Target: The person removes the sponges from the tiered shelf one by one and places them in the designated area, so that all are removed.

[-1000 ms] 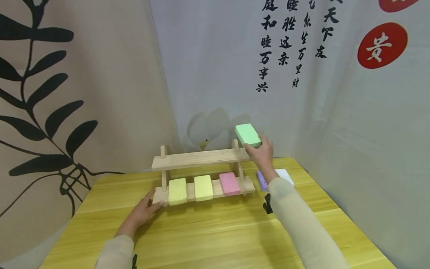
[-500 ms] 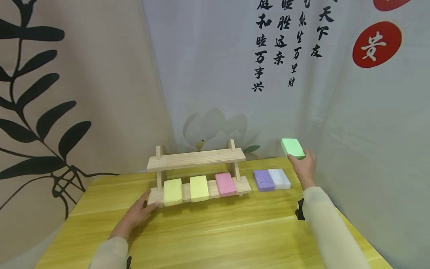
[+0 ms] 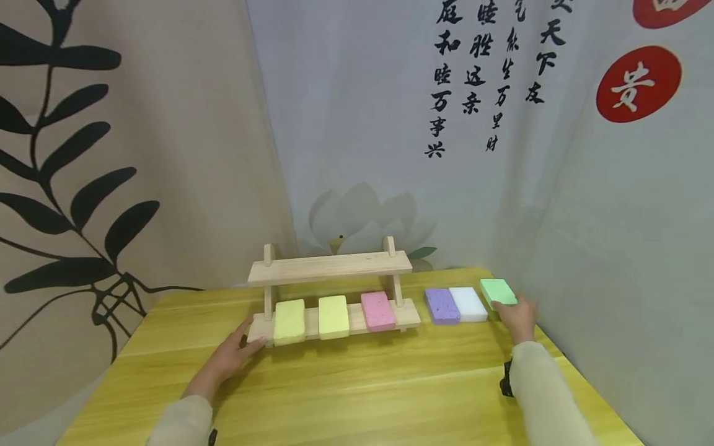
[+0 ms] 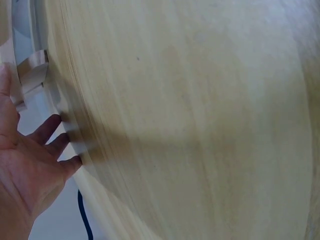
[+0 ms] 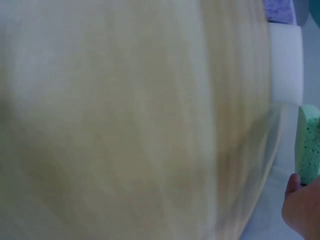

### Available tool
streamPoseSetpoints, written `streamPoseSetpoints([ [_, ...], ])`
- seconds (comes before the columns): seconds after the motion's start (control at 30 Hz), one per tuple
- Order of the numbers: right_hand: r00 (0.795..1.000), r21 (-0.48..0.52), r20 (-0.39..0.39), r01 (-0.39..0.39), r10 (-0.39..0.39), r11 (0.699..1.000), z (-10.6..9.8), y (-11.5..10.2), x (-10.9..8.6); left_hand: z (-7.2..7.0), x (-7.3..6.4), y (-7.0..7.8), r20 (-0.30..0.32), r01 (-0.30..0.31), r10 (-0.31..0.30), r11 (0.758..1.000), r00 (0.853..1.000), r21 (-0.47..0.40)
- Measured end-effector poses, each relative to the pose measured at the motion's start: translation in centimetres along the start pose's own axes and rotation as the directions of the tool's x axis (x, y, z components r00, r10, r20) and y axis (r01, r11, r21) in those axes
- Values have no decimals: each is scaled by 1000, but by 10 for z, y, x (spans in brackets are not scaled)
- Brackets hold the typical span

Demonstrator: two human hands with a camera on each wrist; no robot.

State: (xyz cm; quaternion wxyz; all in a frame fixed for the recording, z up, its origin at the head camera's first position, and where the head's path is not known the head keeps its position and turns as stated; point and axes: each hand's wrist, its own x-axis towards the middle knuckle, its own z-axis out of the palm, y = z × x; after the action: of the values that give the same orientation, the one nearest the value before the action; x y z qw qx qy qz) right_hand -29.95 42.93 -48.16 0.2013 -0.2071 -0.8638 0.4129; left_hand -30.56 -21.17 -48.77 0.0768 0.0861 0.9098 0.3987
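My right hand (image 3: pixel 519 319) pinches a light green sponge (image 3: pixel 498 292) at its near edge, low at the table's far right, beside a white sponge (image 3: pixel 468 305). In the right wrist view, pores show on the green sponge (image 5: pixel 308 145). My left hand (image 3: pixel 229 359) rests at the left end of a two-tier wooden rack (image 3: pixel 330 267), its thumb against the lower board. The left wrist view shows the other fingers (image 4: pixel 57 142) spread and fairly straight. On the lower board lean two yellow sponges (image 3: pixel 289 322) (image 3: pixel 333 317) and a pink one (image 3: pixel 379 311).
A purple sponge (image 3: pixel 442 306) lies against the white one, right of the rack. The rack's upper board bears nothing. Behind the wooden table (image 3: pixel 334 396) hang a patterned beige cloth (image 3: pixel 195 155) and a pale cloth (image 3: pixel 346 93) with writing.
My right hand has carried the green sponge from above the rack's right end rightward, then down beside the white sponge. My left hand has stayed at the rack's left end.
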Motion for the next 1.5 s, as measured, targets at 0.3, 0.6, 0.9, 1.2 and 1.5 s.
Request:
streamPoseSetpoints([
  [0.3, 992, -40, 114, -53, 58, 998, 12, 7, -9, -2, -4, -8, -21, -15, 15, 1000, 1000, 8],
  [0.6, 982, -58, 184, -32, 43, 998, 2, 4, -7, 0, 0, -4, -41, -24, 25, 999, 999, 25],
  [0.9, 991, -67, 129, -35, 44, 997, -3, -32, -8, 1, 1, 2, -30, -11, 11, 1000, 999, 24],
  [1.2, 993, 46, 121, 9, -15, 999, 26, -85, -27, -2, 2, -2, -16, -4, 5, 999, 1000, 49],
  [1.5, 990, 96, 104, 82, -92, 992, 60, -133, -66, -4, -2, 0, 10, -18, 18, 999, 1000, 34],
])
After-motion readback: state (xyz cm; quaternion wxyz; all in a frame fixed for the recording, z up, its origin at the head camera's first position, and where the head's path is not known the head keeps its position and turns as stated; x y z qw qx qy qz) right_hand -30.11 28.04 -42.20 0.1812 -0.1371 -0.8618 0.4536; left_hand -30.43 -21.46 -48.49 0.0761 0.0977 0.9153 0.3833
